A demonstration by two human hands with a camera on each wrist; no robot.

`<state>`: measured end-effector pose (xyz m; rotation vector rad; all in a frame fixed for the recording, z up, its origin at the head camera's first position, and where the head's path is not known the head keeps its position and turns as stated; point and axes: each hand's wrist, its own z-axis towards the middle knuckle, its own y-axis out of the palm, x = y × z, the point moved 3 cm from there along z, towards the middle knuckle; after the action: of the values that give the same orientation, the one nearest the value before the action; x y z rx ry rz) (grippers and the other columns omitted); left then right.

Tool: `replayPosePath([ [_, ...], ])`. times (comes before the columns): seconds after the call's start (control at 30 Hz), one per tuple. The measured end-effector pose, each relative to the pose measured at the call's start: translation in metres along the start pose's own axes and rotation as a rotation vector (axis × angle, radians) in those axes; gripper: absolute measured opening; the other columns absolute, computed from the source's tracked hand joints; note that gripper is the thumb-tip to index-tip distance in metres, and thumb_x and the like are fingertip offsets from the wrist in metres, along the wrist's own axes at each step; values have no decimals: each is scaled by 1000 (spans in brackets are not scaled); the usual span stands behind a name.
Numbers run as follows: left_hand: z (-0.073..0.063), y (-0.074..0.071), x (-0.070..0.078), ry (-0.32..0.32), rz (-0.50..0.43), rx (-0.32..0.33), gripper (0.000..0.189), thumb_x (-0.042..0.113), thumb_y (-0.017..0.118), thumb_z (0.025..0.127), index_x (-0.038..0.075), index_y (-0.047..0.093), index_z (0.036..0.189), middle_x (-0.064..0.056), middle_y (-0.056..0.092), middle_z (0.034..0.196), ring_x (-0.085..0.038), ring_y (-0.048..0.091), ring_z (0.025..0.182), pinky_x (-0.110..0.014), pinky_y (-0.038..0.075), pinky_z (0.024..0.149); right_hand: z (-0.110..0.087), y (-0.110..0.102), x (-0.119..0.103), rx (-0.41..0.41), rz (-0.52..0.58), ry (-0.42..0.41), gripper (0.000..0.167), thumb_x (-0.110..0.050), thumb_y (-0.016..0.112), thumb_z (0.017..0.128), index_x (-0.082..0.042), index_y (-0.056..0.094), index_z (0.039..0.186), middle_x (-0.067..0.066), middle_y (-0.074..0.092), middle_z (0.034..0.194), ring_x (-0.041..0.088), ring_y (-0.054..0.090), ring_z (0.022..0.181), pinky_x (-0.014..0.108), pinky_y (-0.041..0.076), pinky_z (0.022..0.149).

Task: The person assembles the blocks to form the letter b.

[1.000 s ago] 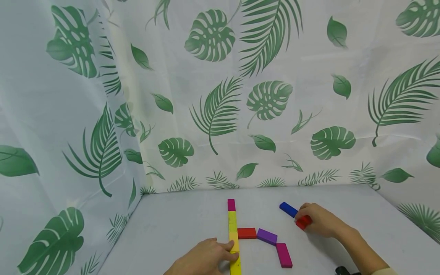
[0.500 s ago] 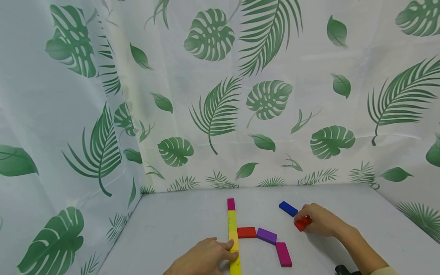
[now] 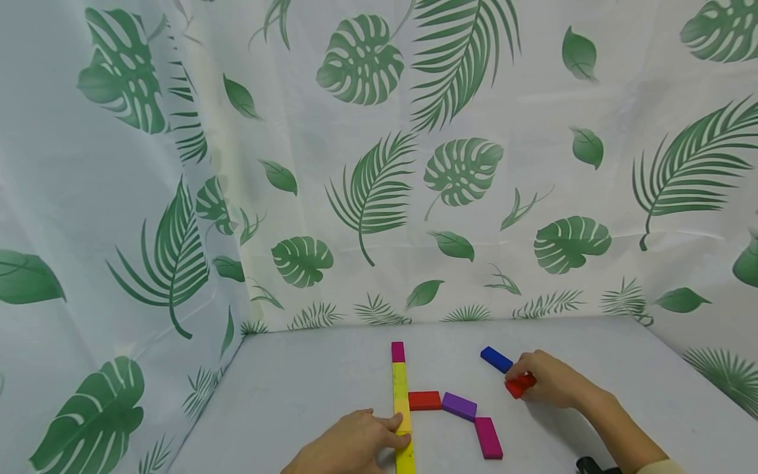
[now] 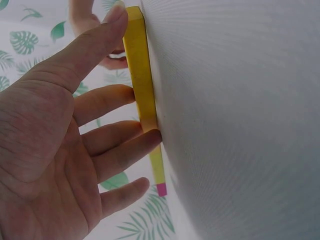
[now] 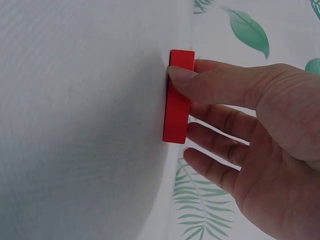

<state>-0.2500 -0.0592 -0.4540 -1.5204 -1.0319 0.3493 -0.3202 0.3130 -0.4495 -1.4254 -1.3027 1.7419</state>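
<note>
On the table's right side my right hand (image 3: 547,378) pinches a red block (image 5: 179,102) between thumb and fingers. In the right wrist view the block lies low against the white surface, thumb on its near face. A blue block (image 3: 496,359) sits just beyond those fingertips. My left hand (image 3: 355,440) rests against a straight row of yellow blocks (image 4: 140,75), fingers fairly straight along its side and thumb near one end. A magenta block (image 3: 398,352) caps the row's far end.
From the row's right side a red block (image 3: 425,401), a purple block (image 3: 459,407) and a magenta block (image 3: 488,438) form a bending line. A black object (image 3: 592,466) shows at the bottom right edge. A leaf-printed curtain (image 3: 379,289) stands behind the white table (image 3: 308,375).
The red block in my right hand has turned a little and shifted slightly to the left. My left hand stays in place on the yellow row.
</note>
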Motion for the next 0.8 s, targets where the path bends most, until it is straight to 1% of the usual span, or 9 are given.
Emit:
replayPosePath([
  [0.1,-1,0,-1,2,-1,-1,54,54,82,84,46,67,135,18,61,146,-13,61,129,-55,48,113,1,0,0,-14,13,18,29,-3,86,80,-16,83,105,-4,70,99,18,60,96,44,62,84],
  [0.13,-1,0,-1,7,4,0,54,54,82,84,46,67,136,17,61,146,-12,62,129,-55,48,113,1,1,-1,-18,15,22,29,-2,86,80,-16,82,105,-4,70,99,18,60,96,44,62,84],
  [0.17,-1,0,-1,0,-3,-4,54,53,82,84,46,67,135,18,61,145,-13,62,128,-55,48,112,1,1,-1,-23,18,23,29,-3,86,80,-16,82,105,-4,69,99,18,60,96,43,62,84],
  [0.23,0,0,-1,5,-3,-5,54,53,82,85,46,67,136,17,61,145,-12,62,128,-55,48,112,1,1,-2,-31,18,10,29,-5,87,81,-18,82,106,-5,66,98,18,59,96,40,61,83],
  [0.3,1,0,-1,11,-1,-5,54,53,82,85,45,67,136,17,62,145,-10,62,127,-55,48,113,0,0,-3,-32,24,-23,29,-8,87,82,-19,81,108,-5,64,99,18,58,97,36,61,81],
  [0.43,2,0,-2,39,23,3,54,56,80,85,44,66,137,15,62,146,-6,63,126,-54,47,114,-2,-5,-8,-6,25,-130,28,-13,85,85,-20,80,111,-6,64,102,17,58,97,29,59,77],
  [0.57,1,0,-1,29,20,-1,53,56,80,86,45,66,136,16,61,146,-9,63,126,-54,48,113,-4,-10,-17,24,23,-226,26,-14,82,88,-20,79,114,-8,64,105,15,59,97,25,59,77],
  [0.67,1,-1,-1,21,11,-5,54,56,80,85,45,66,136,17,61,146,-10,63,126,-54,48,113,-5,-11,-25,6,45,-253,27,-17,82,89,-20,78,116,-8,64,106,15,59,99,22,58,76],
  [0.8,1,0,-1,1,-8,-6,54,54,82,84,46,67,135,19,60,146,-12,62,128,-55,48,113,-6,-11,-36,-31,80,-254,29,-18,83,89,-22,78,118,-8,64,107,16,59,101,20,57,75],
])
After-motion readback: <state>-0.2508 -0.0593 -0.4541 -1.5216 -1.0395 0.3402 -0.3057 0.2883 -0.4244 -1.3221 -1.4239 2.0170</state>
